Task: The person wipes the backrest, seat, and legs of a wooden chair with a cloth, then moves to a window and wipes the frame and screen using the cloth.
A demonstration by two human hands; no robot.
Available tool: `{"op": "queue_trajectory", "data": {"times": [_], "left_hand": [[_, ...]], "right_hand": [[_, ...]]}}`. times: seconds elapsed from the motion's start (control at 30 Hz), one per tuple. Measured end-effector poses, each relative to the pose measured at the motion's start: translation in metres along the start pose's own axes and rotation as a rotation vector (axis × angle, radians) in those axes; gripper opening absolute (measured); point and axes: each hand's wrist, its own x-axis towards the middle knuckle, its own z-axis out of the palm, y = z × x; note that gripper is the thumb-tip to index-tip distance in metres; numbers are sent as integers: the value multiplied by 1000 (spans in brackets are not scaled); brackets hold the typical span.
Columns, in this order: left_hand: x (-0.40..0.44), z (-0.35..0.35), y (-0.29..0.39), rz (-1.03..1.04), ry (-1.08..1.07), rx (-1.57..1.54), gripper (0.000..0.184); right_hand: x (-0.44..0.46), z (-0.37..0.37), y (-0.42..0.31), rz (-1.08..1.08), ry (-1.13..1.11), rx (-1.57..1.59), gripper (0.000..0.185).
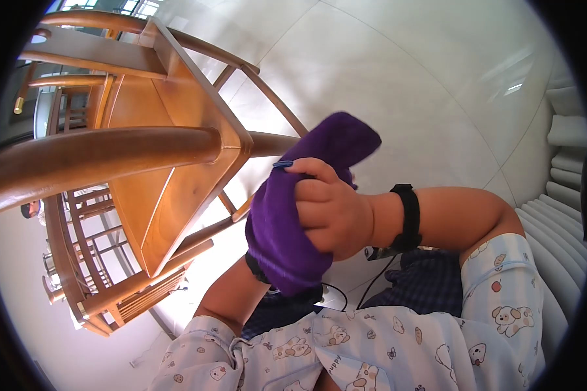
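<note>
A purple cloth (284, 221), perhaps a towel, is bunched up in front of my body, with one end (346, 137) sticking out away from me. My right hand (336, 218) is closed on it from above, the fingers curled into the fabric and a dark blue thumbnail showing on top. The left forearm (231, 293) reaches up beneath the cloth. Folds of fabric cover my left hand, so its fingers are hidden. A black strap (407, 215) circles my right wrist, and part of another strap shows at the left one.
Close on the left stands a wooden chair (163, 176) with a thick armrest (104, 153) near the cloth. More wooden furniture (104, 287) is behind it. Pale tiled floor (424, 98) lies ahead. Light ribbed upholstery (548, 241) runs along the right. Dark cables hang by my lap.
</note>
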Motion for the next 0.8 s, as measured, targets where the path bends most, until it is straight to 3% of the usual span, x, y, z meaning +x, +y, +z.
{"op": "queue_trajectory", "data": {"times": [0.13,0.2,0.3,0.4,0.47,0.5,0.57,0.67,0.73,0.77,0.8], "left_hand": [[10,-21,16,32,22,-170,30],[12,-23,15,57,34,-253,33],[-5,-18,12,-265,261,-488,29],[-10,-13,0,-546,472,-707,26],[-17,-27,8,-453,303,-5,28],[-13,-24,10,-479,374,-250,31],[7,-22,28,-785,552,-613,35],[-12,-6,7,-533,579,-977,49],[-2,-5,8,-542,559,-987,51],[5,-3,10,-529,566,-979,52],[11,1,13,-496,581,-1000,49]], "right_hand": [[4,-3,-7,-82,16,-36,21],[5,-10,-6,-9,-61,-67,21],[-4,-9,-5,148,-54,-107,23],[-9,-23,17,344,3,-105,43],[-10,-18,26,477,114,88,49],[-11,-12,29,537,201,218,48],[-6,-4,37,582,267,395,44],[6,4,54,590,145,411,33],[2,14,66,606,124,390,29],[-2,5,72,604,-70,183,33],[-8,2,74,690,-99,164,33]]}}
